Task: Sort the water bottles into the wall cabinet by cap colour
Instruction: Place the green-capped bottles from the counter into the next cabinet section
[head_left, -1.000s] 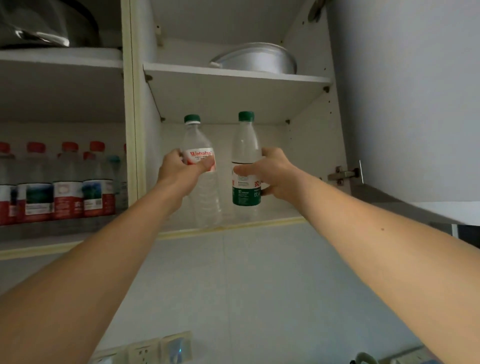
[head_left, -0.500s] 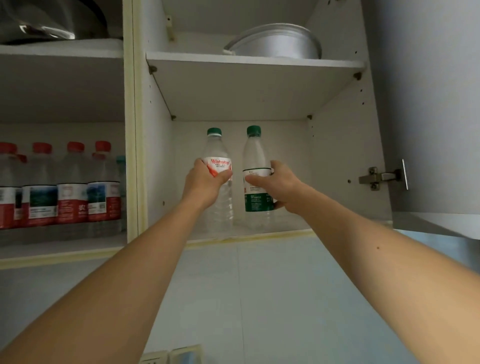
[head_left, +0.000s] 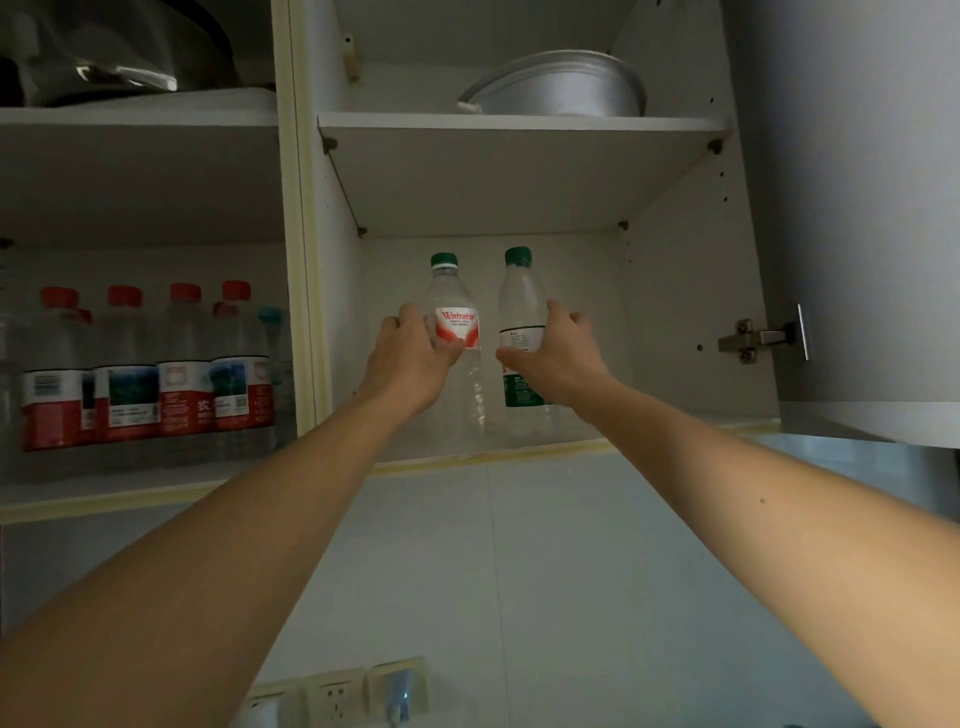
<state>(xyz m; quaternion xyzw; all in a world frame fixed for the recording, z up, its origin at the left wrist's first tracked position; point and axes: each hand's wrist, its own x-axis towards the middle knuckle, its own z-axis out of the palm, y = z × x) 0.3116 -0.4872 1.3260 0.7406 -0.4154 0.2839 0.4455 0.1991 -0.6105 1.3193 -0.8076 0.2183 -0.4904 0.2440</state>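
Note:
Two green-capped clear bottles stand upright side by side on the lower shelf of the right cabinet compartment (head_left: 691, 291). My left hand (head_left: 410, 358) wraps around the left one, a bottle with a red and white label (head_left: 453, 322). My right hand (head_left: 556, 358) grips the right one, a bottle with a green and white label (head_left: 519, 306). In the left compartment several red-capped bottles (head_left: 182, 364) stand in a row, with a blue-capped one (head_left: 271, 322) at their right end.
A metal basin (head_left: 561, 85) lies on the upper right shelf and dark cookware (head_left: 114, 57) on the upper left shelf. The open cabinet door (head_left: 857, 208) with its hinge (head_left: 753, 338) hangs at right. Wall sockets (head_left: 337, 693) sit on the tiled wall below.
Both hands have pushed the two green-capped bottles deeper into the right compartment, down onto the shelf. The view has tilted and come closer to the cabinet.

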